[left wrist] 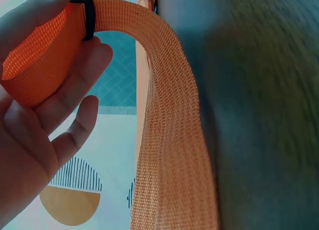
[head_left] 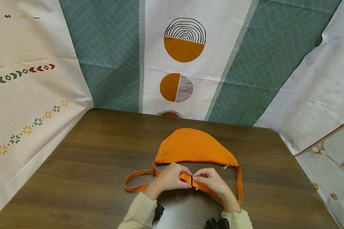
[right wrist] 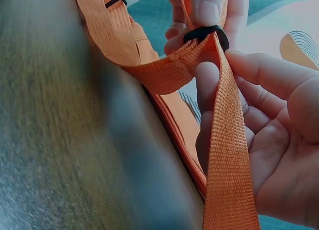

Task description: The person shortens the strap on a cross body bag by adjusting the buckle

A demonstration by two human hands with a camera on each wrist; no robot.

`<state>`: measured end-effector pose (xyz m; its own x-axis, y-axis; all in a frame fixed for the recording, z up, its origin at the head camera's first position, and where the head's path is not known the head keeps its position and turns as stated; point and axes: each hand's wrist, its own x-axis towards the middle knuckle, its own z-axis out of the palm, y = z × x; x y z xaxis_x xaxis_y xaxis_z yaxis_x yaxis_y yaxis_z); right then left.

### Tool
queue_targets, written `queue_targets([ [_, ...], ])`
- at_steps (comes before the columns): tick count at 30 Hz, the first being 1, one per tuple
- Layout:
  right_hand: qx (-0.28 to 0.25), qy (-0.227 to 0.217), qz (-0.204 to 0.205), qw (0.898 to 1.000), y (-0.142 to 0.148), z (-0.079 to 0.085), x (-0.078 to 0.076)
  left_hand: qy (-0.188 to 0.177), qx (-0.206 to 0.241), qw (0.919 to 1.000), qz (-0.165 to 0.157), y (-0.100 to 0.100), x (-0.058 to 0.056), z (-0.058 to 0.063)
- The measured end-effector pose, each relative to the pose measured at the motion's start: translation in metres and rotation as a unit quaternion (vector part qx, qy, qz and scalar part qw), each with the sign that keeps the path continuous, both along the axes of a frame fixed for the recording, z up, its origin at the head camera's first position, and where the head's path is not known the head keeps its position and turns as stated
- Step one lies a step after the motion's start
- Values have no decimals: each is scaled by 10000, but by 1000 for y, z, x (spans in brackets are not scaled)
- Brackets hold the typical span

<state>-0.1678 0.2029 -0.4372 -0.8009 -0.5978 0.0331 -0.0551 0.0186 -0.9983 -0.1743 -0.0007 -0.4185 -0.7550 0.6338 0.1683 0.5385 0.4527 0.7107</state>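
Observation:
An orange waist bag point(head_left: 193, 144) lies on the table with its curved side away from me. Its orange strap point(head_left: 207, 190) is raised in front of the bag, between both hands. My left hand point(head_left: 172, 177) pinches a strap loop right beside a black slider buckle point(right wrist: 205, 35). From the other side, my right hand point(head_left: 211, 180) pinches the strap at the same buckle, thumb and index finger at its edge. In the right wrist view two strap layers pass into the buckle, and one strap length point(right wrist: 230, 155) hangs down past the right palm.
A zipper pull point(head_left: 225, 167) sits at the right end of the bag's near edge. Another black strap fitting point(head_left: 154, 171) is at the bag's left corner, with a strap loop point(head_left: 132, 179) lying left of it. Patterned cloths point(head_left: 111, 57) hang around the brown wooden table point(head_left: 89, 178).

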Motion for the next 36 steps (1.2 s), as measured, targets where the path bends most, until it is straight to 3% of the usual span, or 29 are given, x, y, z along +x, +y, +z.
queue_targets([
  [10, 729, -271, -286, 9966, 14, 4, 2, -120, 372, 9992, 60, -7, -1, -1],
  [16, 499, -465, -123, 9976, 23, 1, 3, -189, 467, 9986, 129, -12, -2, 0],
  [24, 374, -184, -196, 9989, 16, -1, 3, -45, 470, 9988, 106, -11, -2, -1],
  [36, -126, -56, -23, 9999, 1, 0, 4, -254, 786, 9964, -208, -8, -2, -6],
])
